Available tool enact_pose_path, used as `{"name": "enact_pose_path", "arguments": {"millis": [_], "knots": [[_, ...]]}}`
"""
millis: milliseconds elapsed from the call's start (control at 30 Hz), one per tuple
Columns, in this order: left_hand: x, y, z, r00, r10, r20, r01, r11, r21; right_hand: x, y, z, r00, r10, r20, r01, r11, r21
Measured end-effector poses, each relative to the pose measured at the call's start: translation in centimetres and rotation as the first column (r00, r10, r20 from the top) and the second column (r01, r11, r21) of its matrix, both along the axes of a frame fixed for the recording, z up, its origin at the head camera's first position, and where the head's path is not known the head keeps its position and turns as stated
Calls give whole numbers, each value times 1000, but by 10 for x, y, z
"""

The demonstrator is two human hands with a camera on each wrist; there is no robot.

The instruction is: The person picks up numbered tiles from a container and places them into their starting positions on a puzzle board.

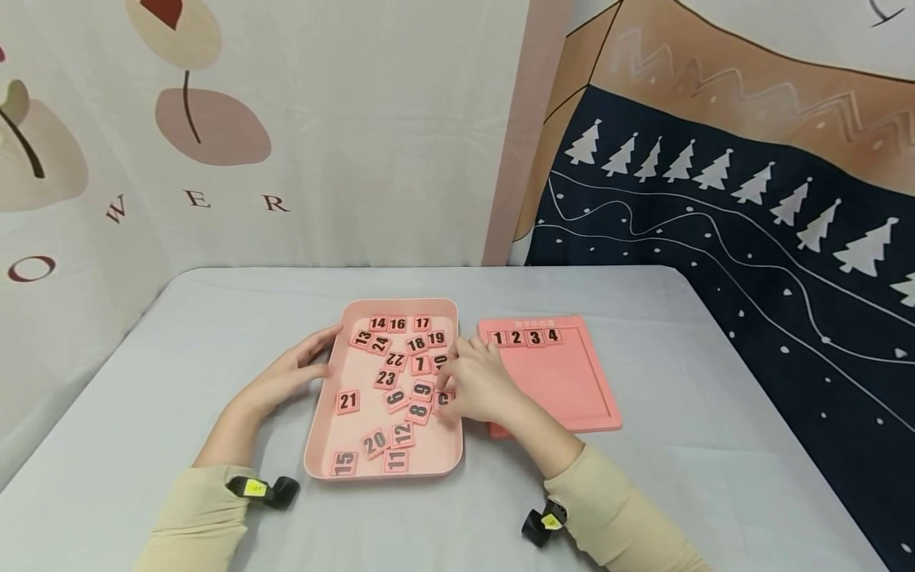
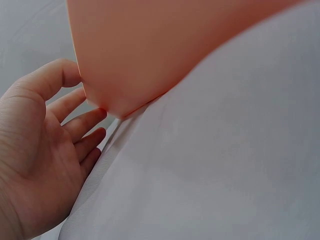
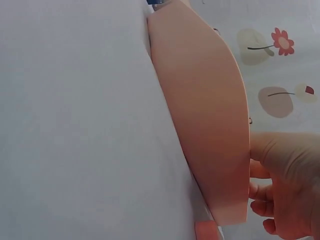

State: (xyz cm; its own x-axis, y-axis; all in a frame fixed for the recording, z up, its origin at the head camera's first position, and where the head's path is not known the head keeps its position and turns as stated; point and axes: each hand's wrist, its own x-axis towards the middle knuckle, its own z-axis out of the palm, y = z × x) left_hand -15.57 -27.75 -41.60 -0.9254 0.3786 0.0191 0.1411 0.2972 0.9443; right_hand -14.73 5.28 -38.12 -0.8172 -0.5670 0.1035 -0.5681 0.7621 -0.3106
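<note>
A pink tray (image 1: 325, 429) holds several loose number tiles, among them the 21 tile (image 1: 348, 401), the 23 tile (image 1: 386, 378) and the 8 tile (image 1: 418, 411). My left hand (image 1: 289, 373) rests against the tray's left rim, fingers loosely extended; the left wrist view has its fingertips right at the tray's wall (image 2: 135, 55). Over the right side of the tray, my right hand (image 1: 482, 381) bends its thumb and fingers around a partly covered number tile (image 1: 442, 400). From the right wrist view, the tray's wall (image 3: 205, 110) hides those fingertips.
Just right of the tray lies a pink board (image 1: 554, 381) with a raised frame. Along its top left stand the 1, 2, 3 and 4 tiles (image 1: 534, 338) in a row. Printed cloth (image 1: 372, 159) hangs behind the pale table (image 1: 236, 318).
</note>
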Motion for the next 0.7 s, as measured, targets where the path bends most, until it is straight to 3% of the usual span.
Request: {"name": "enact_pose_path", "arguments": {"millis": [367,700], "knots": [[0,0,0,1000,3,8,-3,1000,-6,0,-9,2,997,-53,55,49,996,71],[0,-1,-1,1000,2,5,-2,1000,-6,-1,-7,-2,998,-46,31,47,998,-34]]}}
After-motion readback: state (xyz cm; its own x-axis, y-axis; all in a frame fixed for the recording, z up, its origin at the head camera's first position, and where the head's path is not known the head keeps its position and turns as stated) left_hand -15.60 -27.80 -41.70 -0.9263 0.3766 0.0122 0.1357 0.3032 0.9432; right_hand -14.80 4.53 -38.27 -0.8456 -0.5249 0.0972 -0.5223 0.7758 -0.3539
